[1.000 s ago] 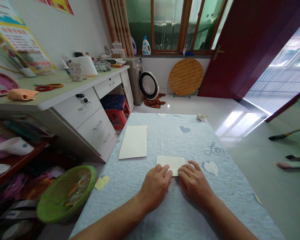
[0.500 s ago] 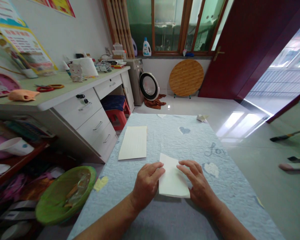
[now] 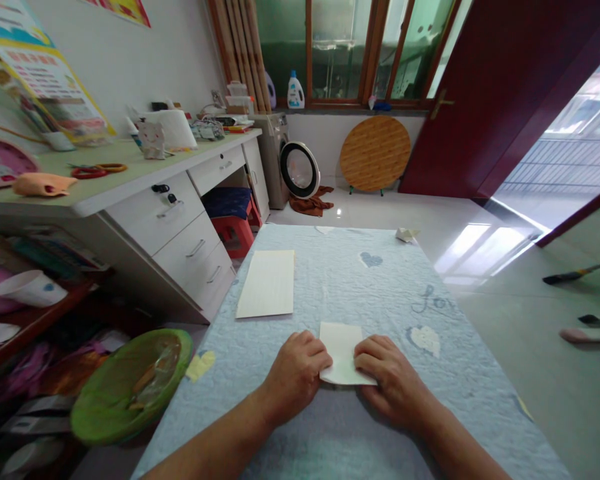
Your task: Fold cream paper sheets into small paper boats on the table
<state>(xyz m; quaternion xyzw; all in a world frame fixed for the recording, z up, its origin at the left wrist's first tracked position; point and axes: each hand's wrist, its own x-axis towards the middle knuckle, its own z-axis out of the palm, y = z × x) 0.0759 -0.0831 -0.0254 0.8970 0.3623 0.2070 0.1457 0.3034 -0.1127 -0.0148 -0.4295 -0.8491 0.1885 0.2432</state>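
A piece of white paper (image 3: 341, 347), seemingly folded, lies near the front of the cloth-covered table. My left hand (image 3: 300, 365) grips its left edge with the fingers curled over it. At the right edge my right hand (image 3: 386, 368) is closed on the same paper, its fingers bent on top and the thumb low at the near corner. The undersides of the paper and the fingertips are hidden. Farther off to the left, a pad or stack of lined paper (image 3: 267, 283) lies flat, touched by neither hand.
A pale blue cloth (image 3: 345, 267) covers the table. A crumpled paper scrap (image 3: 406, 235) sits at its far right corner. Left of the table stand a green basket (image 3: 87, 400) and a white desk (image 3: 155, 213) with red-handled scissors (image 3: 89, 172) on top.
Both hands have curled their fingers more tightly over the paper's sides. The paper now looks shorter from front to back, and its far edge sits nearer to me.
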